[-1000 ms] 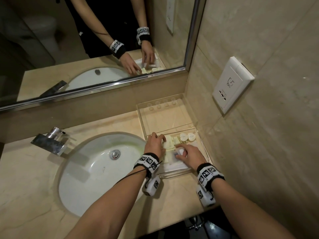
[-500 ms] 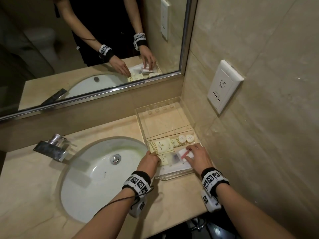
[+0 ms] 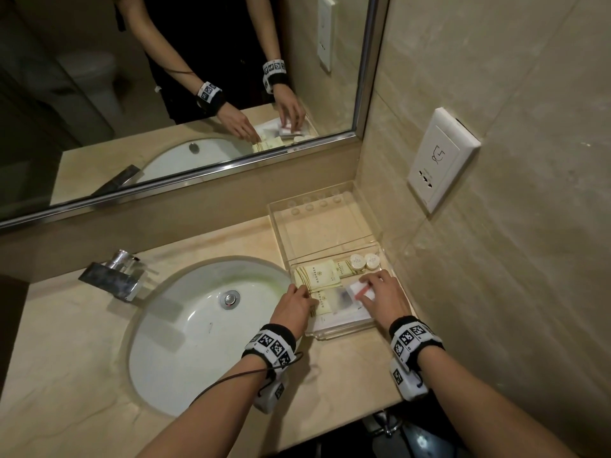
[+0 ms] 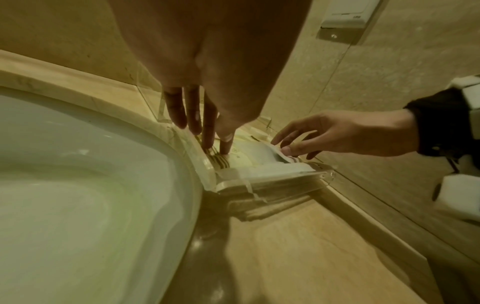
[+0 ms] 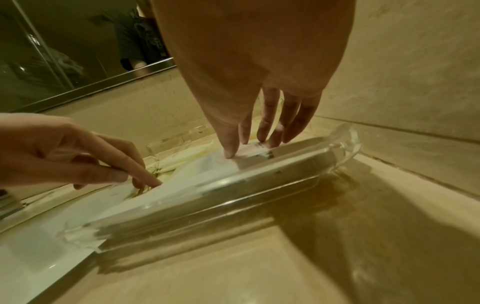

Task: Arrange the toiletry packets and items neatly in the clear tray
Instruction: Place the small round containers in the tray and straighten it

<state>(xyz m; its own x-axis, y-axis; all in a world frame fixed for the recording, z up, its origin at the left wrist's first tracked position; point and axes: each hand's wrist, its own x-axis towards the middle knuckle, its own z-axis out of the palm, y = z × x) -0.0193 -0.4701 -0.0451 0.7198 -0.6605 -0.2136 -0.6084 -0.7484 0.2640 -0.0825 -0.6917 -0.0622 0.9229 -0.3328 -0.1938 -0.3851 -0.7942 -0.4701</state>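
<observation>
In the clear tray (image 3: 325, 333) you have two round white tubs (image 3: 363, 261) at its far right, three cream packets (image 3: 318, 276) on its left, and one white sachet (image 3: 362, 290) with a red stripe.

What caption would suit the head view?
Both hands straighten toiletry packets in a clear tray beside the sink.

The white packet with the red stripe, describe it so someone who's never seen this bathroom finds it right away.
Start at the sink; the clear tray sits to its right, against the wall. In the tray's near compartment, the white packet with the red stripe lies under the right hand. Its neighbours are cream packets with gold lines.
</observation>
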